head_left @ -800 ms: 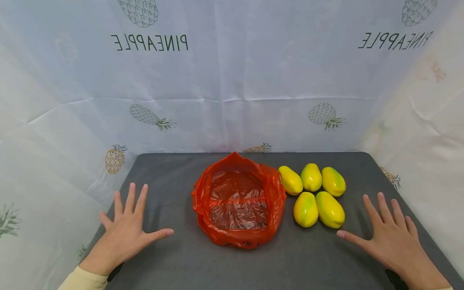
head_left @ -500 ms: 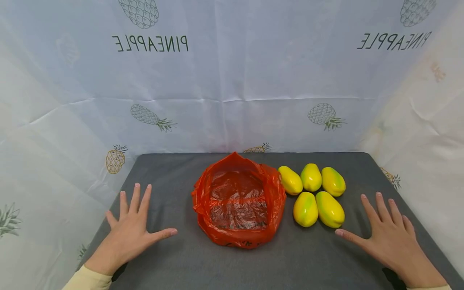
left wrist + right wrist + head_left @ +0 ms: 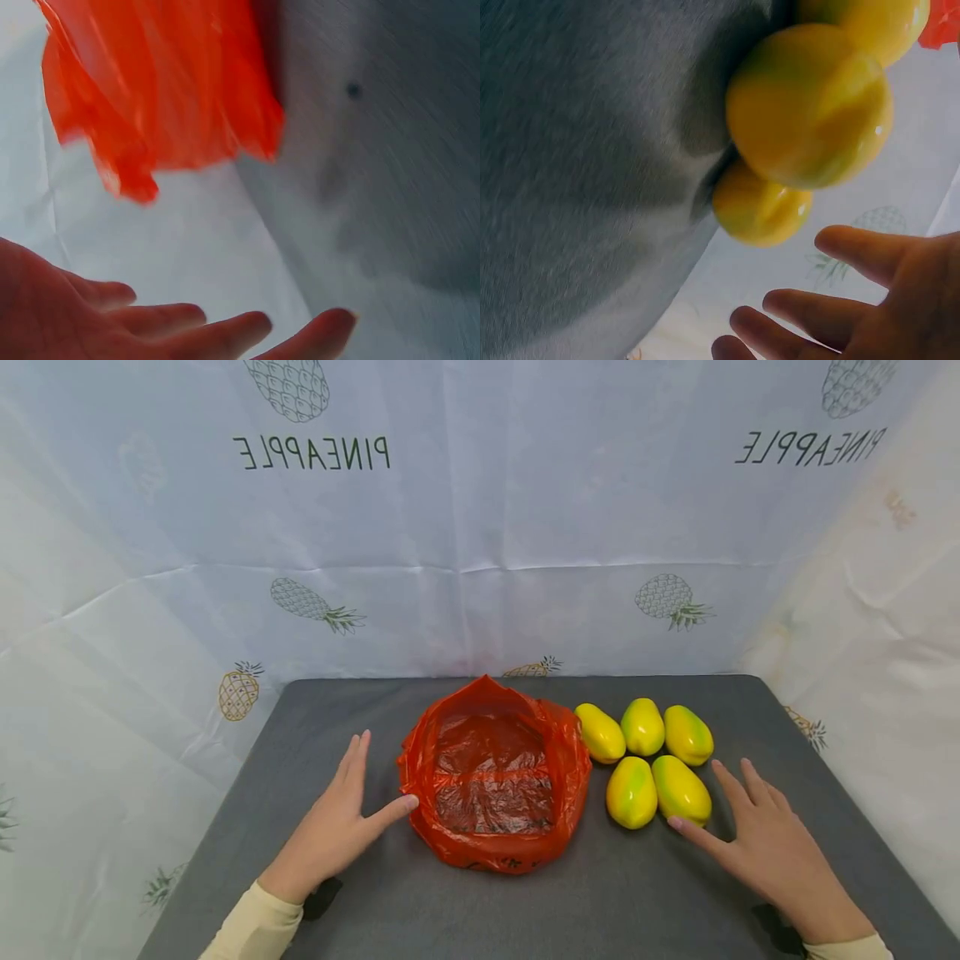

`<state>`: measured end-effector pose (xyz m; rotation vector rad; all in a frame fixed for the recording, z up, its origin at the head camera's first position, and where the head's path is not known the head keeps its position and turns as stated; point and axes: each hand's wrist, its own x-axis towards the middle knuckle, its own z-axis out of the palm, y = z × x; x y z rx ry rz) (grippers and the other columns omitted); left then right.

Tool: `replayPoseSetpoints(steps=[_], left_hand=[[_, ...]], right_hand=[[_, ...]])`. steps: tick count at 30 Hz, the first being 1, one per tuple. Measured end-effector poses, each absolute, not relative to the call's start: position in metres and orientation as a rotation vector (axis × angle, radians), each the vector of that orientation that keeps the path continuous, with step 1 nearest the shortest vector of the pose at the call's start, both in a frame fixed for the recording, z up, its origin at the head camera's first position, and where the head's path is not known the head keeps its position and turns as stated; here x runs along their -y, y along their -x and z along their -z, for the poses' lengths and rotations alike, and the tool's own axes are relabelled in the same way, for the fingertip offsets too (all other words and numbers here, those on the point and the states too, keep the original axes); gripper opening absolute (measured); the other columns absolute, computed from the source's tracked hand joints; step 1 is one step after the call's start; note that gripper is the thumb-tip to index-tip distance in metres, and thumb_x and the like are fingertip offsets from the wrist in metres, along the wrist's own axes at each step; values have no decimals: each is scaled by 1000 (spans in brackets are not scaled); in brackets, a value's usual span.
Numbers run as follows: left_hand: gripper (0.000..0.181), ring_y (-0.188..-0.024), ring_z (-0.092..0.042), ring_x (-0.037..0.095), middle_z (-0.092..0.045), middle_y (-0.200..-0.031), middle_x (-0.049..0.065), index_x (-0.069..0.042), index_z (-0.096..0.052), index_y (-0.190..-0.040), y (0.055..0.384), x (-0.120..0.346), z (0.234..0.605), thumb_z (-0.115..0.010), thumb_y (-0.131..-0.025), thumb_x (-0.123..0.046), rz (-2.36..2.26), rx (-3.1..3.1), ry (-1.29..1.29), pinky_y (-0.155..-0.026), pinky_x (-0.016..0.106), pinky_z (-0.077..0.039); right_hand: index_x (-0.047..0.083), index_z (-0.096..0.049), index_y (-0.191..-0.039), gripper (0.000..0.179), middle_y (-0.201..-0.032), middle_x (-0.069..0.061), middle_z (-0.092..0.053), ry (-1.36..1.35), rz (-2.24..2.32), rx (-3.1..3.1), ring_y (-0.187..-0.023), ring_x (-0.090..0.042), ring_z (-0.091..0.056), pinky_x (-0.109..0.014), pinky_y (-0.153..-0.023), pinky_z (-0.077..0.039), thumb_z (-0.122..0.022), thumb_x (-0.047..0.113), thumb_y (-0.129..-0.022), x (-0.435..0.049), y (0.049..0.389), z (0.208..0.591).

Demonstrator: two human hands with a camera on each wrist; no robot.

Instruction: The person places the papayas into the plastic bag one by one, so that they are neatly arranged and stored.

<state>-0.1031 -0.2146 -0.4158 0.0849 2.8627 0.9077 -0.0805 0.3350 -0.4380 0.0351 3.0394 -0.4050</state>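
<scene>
A red plastic bag (image 3: 495, 852) stands with its mouth open at the middle of the table. My left hand (image 3: 326, 831) is just left of it, fingers straight and thumb spread toward the rim; whether the thumb touches the bag I cannot tell. In the left wrist view, a gap separates the visible fingers from the bag (image 3: 172, 82). Several yellow-green mangoes (image 3: 632, 793) lie together right of the bag. Beside the front right mango (image 3: 681, 789) is my right hand (image 3: 768, 852), fingers loosely extended and holding nothing. The right wrist view shows its fingers apart from the nearest mango (image 3: 810, 105).
The dark grey table (image 3: 495, 918) has rounded far corners. A white cloth (image 3: 480, 510) printed with pineapples hangs behind it and along both sides. The backmost mangoes (image 3: 643, 727) lie toward the table's far edge.
My left hand has moved right, up to the bag, and turned sideways with its fingers closer together. My right hand has shifted left toward the mangoes. Bag and mangoes stay put.
</scene>
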Motion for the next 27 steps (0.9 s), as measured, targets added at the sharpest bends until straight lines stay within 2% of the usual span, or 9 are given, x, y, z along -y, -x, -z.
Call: replayPoseSetpoints(steps=[5, 12, 19, 27], left_hand=[[116, -169, -11, 43, 1, -184, 8, -28, 12, -173, 117, 196, 417, -52, -95, -86, -1107, -2750, -81, -126, 74, -24], [111, -156, -42, 47, -27, -177, 20, -16, 0, -175, 132, 183, 415, -46, -100, -83, -1309, -2630, 10, -122, 70, -38], [95, -153, -47, 44, -33, -175, 18, -11, -13, -174, 140, 177, 421, -48, -107, -68, -1364, -2555, 82, -117, 65, -46], [74, -149, -53, 42, -43, -169, 18, -10, -25, -170, 144, 172, 426, -50, -112, -49, -1350, -2580, 68, -118, 68, -44]], right_hand=[[-1, -24, -169, 114, -165, -47, -23, -86, 431, -3042, -137, -74, -35, -86, -99, -37, -54, 82, -97, -324, 82, 436], [-8, -29, -165, 112, -156, -48, -36, -148, 448, -3029, -133, -69, -45, -80, -97, -44, -49, 81, -100, -315, 87, 431], [-12, -35, -161, 107, -154, -46, -43, -159, 509, -3025, -134, -69, -46, -81, -99, -43, -49, 77, -103, -310, 93, 434], [-14, -37, -159, 107, -152, -45, -47, -194, 522, -3005, -132, -66, -50, -80, -101, -43, -49, 77, -103, -305, 93, 438]])
